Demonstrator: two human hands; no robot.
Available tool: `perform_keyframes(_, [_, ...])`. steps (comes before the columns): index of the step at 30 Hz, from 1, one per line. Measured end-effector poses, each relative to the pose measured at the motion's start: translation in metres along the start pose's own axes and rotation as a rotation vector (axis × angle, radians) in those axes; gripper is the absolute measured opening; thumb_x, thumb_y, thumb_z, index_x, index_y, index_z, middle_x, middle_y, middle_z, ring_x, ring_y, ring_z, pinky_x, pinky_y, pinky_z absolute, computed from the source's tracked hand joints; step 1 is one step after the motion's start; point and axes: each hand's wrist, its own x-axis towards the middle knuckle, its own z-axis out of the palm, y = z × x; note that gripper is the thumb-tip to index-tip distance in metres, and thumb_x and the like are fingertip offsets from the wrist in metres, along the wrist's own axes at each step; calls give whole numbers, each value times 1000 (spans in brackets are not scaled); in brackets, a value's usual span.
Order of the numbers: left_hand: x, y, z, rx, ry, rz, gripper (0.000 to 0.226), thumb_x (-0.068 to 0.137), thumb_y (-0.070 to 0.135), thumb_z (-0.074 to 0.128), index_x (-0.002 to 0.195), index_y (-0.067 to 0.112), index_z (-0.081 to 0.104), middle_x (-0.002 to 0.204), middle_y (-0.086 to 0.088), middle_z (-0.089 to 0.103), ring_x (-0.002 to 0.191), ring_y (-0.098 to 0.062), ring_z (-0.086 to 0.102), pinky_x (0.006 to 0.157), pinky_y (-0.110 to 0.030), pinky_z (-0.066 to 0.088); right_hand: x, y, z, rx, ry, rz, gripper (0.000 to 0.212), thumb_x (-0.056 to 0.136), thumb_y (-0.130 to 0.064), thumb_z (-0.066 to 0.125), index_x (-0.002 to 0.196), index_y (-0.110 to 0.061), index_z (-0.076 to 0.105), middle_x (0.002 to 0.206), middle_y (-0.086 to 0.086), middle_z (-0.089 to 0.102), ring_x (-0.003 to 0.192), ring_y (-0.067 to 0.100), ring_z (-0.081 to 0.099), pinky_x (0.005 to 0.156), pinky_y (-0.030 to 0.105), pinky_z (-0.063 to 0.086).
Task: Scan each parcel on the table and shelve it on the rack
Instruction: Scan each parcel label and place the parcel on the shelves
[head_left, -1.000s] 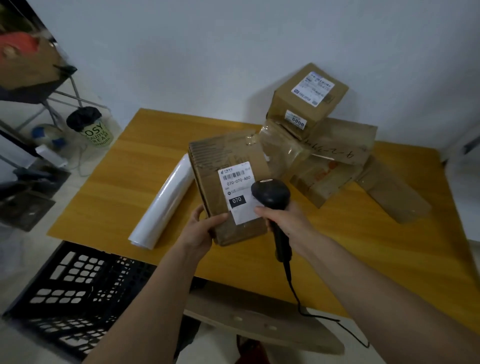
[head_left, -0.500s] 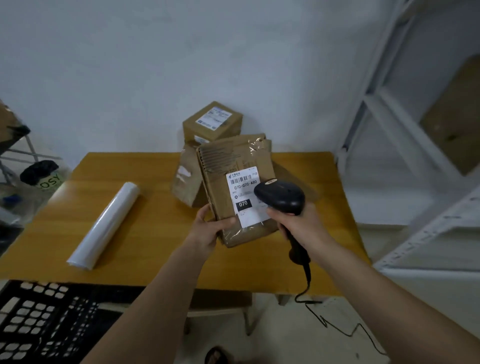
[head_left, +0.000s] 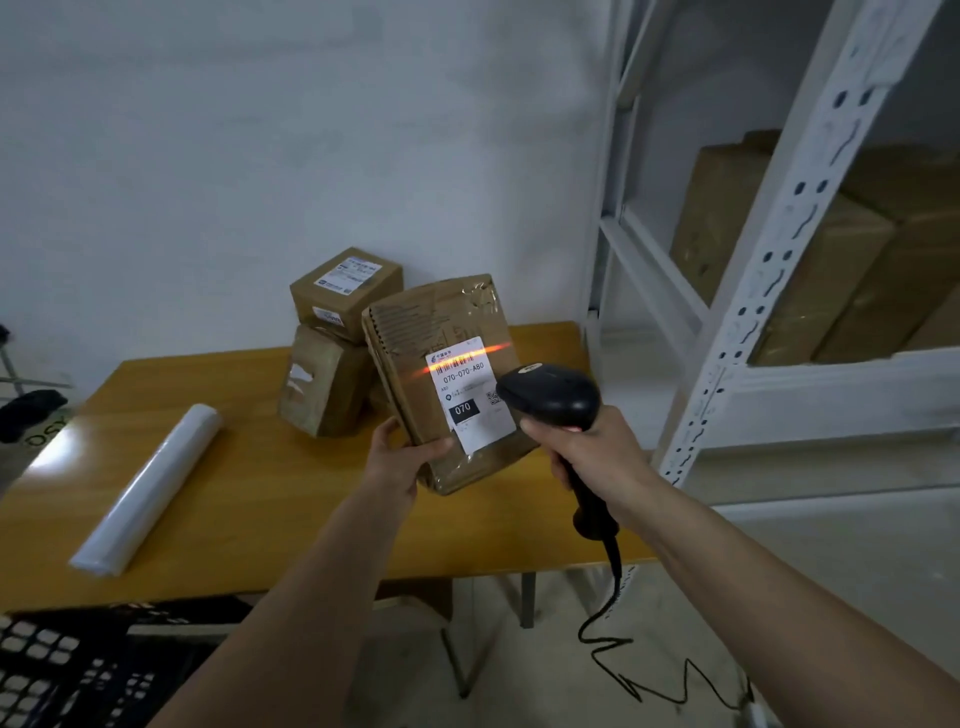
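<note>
Left hand (head_left: 400, 457) grips the parcel (head_left: 441, 374) low; right hand (head_left: 597, 447) clasps the scanner (head_left: 550, 397); the rack (head_left: 737, 322) stands right of both

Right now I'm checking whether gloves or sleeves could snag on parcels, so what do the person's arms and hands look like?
Both forearms are bare as far as the frame shows: no sleeves in view. The left hand and right hand wear no gloves. No watch, bracelet or ring shows on wrists or fingers. Nothing worn is visible that could snag.
</note>
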Motion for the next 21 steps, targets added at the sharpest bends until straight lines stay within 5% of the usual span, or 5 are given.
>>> perform_keyframes(6, [-5, -4, -1, -15, -17, 11, 92, 66, -13, 77, 141, 20, 36, 119, -13, 62, 101, -31, 61, 73, -41, 54, -12, 5, -9, -11, -41, -25, 39, 86, -19, 72, 51, -26, 59, 45, -2, 51, 41, 12, 48, 44, 20, 42])
perform_keyframes(11, [-7, -8, -2, 92, -46, -27, 90, 67, -11, 78, 141, 18, 36, 123, -16, 62, 109, -38, 62, 80, -46, 55, -19, 6, -12, 30, -17, -20, 33, 87, -22, 72, 56, -19, 59, 48, 0, 52, 42, 12, 48, 45, 20, 43])
perform_keyframes(15, [-19, -12, 0, 423, -356, -265, 79, 59, 15, 88, 129, 2, 54, 107, -15, 74, 92, -31, 73, 67, -41, 59, -31, 9, -28, 68, 11, 6, 34, 87, -27, 72, 56, -16, 61, 50, 2, 57, 43, 13, 51, 48, 19, 45])
perform_keyframes(21, [-39, -43, 48, 780, -668, -455, 95, 40, 41, 98, 124, 12, 62, 119, -10, 70, 114, -30, 64, 91, -45, 55, -63, 20, -81, 169, 139, 49, 25, 84, -19, 76, 67, -4, 63, 55, 9, 58, 42, 17, 49, 47, 26, 43])
